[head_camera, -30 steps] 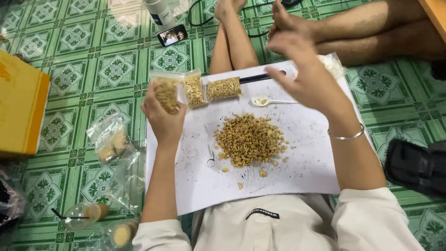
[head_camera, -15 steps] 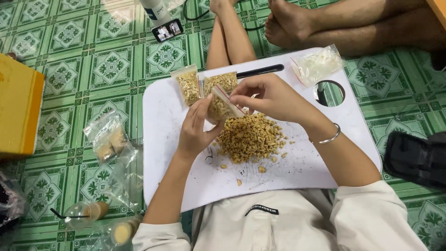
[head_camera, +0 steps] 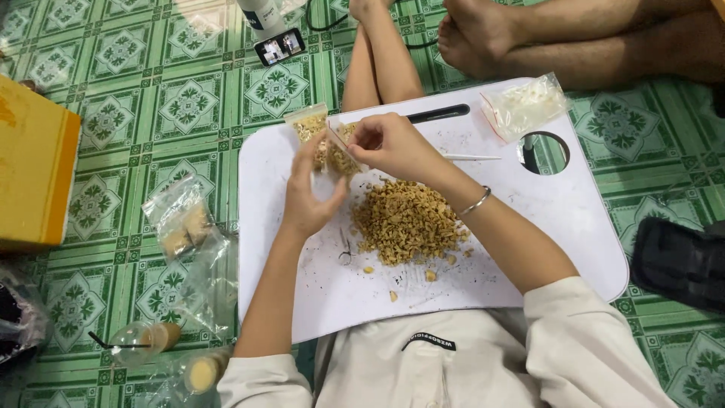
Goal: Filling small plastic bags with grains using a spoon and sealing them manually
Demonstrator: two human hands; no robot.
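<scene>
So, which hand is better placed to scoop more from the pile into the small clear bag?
Probably the right hand: its forearm lies directly over the tan nut pile, and it only pinches the small clear plastic bag at its top. The left hand cradles the bag from below.

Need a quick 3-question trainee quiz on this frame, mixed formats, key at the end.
1. True or false: the pile of tan pieces lies on the white board.
2. What do the left hand and right hand hold between them? A) a phone B) a small clear bag of tan pieces C) a spoon
3. Fill in: on the board's far right corner, beside the round hole, lies a clear ____ of pale pieces.

Key: 1 true; 2 B; 3 bag
</scene>
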